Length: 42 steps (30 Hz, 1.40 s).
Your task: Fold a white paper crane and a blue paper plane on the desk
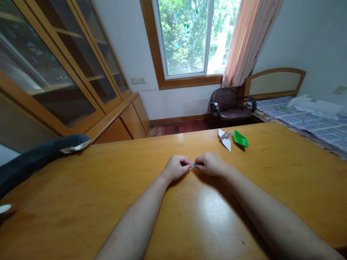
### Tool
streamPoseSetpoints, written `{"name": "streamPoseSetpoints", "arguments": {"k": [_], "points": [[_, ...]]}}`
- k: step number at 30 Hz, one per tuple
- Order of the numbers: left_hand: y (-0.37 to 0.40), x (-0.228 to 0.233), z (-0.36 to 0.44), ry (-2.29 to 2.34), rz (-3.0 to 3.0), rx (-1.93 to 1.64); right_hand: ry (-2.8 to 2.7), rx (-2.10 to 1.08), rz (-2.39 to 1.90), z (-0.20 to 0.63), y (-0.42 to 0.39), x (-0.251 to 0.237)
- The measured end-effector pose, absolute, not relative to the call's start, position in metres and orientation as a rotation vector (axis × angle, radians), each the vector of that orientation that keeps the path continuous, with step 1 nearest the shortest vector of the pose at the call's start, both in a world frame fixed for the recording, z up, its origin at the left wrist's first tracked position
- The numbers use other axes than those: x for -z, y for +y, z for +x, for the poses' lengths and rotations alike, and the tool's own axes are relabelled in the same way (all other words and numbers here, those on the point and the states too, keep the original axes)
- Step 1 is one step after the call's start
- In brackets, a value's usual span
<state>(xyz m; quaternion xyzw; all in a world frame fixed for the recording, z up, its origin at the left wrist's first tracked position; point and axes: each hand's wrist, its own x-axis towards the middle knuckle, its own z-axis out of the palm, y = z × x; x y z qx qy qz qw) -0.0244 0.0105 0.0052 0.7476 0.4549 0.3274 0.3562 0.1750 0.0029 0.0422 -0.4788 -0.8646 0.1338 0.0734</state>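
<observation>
Both my hands are over the middle of the wooden table, fingertips nearly meeting. A thin blue strip (pixel 193 164) shows in the small gap between them; most of it is hidden by the fingers, so its kind is unclear. My left hand (pixel 177 168) pinches its left end between thumb and fingers. On the other side, my right hand (pixel 211 164) is closed on its right end. Beyond the right hand lie a white paper crane (pixel 225 140) and, beside it, a green paper boat (pixel 241 139).
The wooden table (pixel 108 187) spans the foreground. A dark curved object with a pale tip (pixel 48 153) rests at its left edge. Glass-door cabinets (pixel 81 54) stand at left. Past the far edge are an office chair (pixel 227 103) and a bed (pixel 306 112).
</observation>
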Motion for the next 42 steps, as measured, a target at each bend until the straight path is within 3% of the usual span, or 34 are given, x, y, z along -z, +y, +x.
{"name": "streamPoseSetpoints", "arguments": {"k": [16, 25, 42], "points": [[0.009, -0.003, -0.022, 1.135, 1.869, -0.874, -2.505, -0.592, -1.385, 0.173, 0.005, -0.038], [0.009, -0.009, -0.016, 1.109, 1.583, -0.937, -2.496, -0.581, -1.365, 0.173, 0.006, -0.037], [0.013, 0.002, -0.014, 1.048, 1.569, -0.99, -2.489, -0.566, -1.402, 0.174, 0.005, -0.038]]}}
